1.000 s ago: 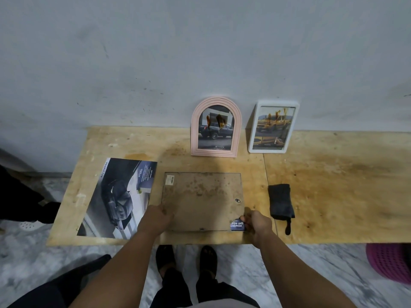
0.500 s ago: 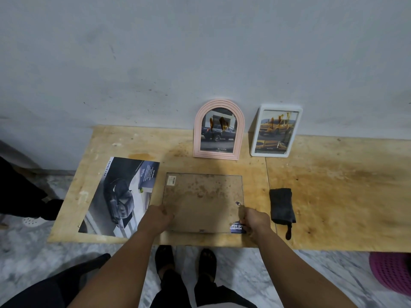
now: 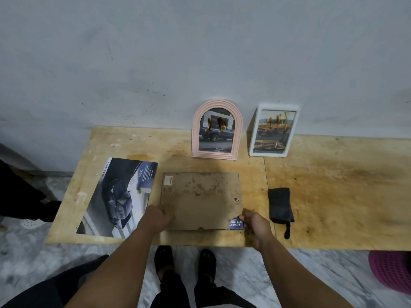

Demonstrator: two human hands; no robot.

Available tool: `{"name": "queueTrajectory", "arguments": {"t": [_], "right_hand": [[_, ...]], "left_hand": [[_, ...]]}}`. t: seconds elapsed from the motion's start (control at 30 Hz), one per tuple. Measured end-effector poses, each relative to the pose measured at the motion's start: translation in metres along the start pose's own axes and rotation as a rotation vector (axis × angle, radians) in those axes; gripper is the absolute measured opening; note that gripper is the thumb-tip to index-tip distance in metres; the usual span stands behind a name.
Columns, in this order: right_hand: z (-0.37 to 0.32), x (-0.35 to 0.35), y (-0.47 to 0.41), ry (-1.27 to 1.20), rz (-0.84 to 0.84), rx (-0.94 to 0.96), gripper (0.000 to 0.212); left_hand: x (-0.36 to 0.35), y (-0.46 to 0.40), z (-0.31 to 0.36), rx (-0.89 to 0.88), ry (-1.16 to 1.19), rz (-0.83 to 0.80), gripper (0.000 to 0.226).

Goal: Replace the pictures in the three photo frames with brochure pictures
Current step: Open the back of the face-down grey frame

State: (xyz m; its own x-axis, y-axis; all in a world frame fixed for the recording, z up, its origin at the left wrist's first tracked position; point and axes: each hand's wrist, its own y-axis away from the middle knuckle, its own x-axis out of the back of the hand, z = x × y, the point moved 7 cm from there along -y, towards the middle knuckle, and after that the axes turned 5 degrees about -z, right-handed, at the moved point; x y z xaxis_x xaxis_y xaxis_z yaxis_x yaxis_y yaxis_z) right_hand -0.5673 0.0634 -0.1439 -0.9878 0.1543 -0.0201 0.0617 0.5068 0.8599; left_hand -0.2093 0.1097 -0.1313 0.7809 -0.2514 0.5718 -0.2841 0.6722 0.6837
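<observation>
Wall (image 3: 200,52): grey-white plaster, scuffed, fills the upper half of the view. Floor (image 3: 255,270): grey-white marbled tile.

Table (image 3: 333,185): pale plywood top, stained brown, pushed against the wall; a seam runs front to back right of centre.

Count, largest first:

Brochure sheet (image 3: 117,196), 1: lies flat on the left of the table, dark car printed on it, right edge just beside the flat frame.

Photo frames, 3. Flat frame (image 3: 200,196): face down near the front edge at table centre, brown spotted backing board up, small white label in its far left corner. Pink arched frame (image 3: 216,128): upright against the wall, holding a dark pickup picture. White rectangular frame (image 3: 273,130): upright just right of the pink one, apart from it, holding a yellow truck picture.

Pink basket (image 3: 391,272), 1: on the floor at the lower right, partly cut off.

Dark cloth (image 3: 279,205), 1: folded, on the table right of the flat frame, not touching it.

Blue brochure cutout (image 3: 236,223), 1: white lettering, pokes out at the near right corner of the flat frame.

Hands, 2. Left hand (image 3: 158,218): fingers curled over the near left corner of the flat frame, gripping it. Right hand (image 3: 255,223): at the near right corner, fingertips pinching the blue cutout.
</observation>
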Motion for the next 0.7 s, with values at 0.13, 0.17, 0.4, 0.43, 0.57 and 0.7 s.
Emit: {"name": "queueTrajectory", "arguments": {"t": [0.13,0.17,0.4,0.43,0.57,0.7], "right_hand": [[-0.005,-0.001,-0.002,0.023,-0.062,0.028,0.020],[-0.007,0.000,-0.001,0.045,-0.064,0.037,0.017],[-0.019,0.000,-0.019,0.289,0.034,0.178,0.012],[-0.021,0.001,-0.021,0.324,0.058,0.204,0.013],[-0.025,0.003,-0.028,0.403,0.071,0.260,0.025],[-0.023,0.002,-0.037,0.522,0.028,0.283,0.017]], "left_hand": [[-0.002,0.000,-0.001,0.003,-0.011,0.007,0.035],[-0.003,0.000,-0.001,0.001,-0.014,0.010,0.035],[-0.006,-0.004,-0.003,0.004,-0.006,0.022,0.031],[-0.007,-0.004,-0.004,0.005,-0.013,0.020,0.031],[-0.007,-0.009,-0.011,0.012,-0.048,0.001,0.032],[-0.009,-0.010,-0.011,0.009,-0.065,-0.006,0.031]]}}
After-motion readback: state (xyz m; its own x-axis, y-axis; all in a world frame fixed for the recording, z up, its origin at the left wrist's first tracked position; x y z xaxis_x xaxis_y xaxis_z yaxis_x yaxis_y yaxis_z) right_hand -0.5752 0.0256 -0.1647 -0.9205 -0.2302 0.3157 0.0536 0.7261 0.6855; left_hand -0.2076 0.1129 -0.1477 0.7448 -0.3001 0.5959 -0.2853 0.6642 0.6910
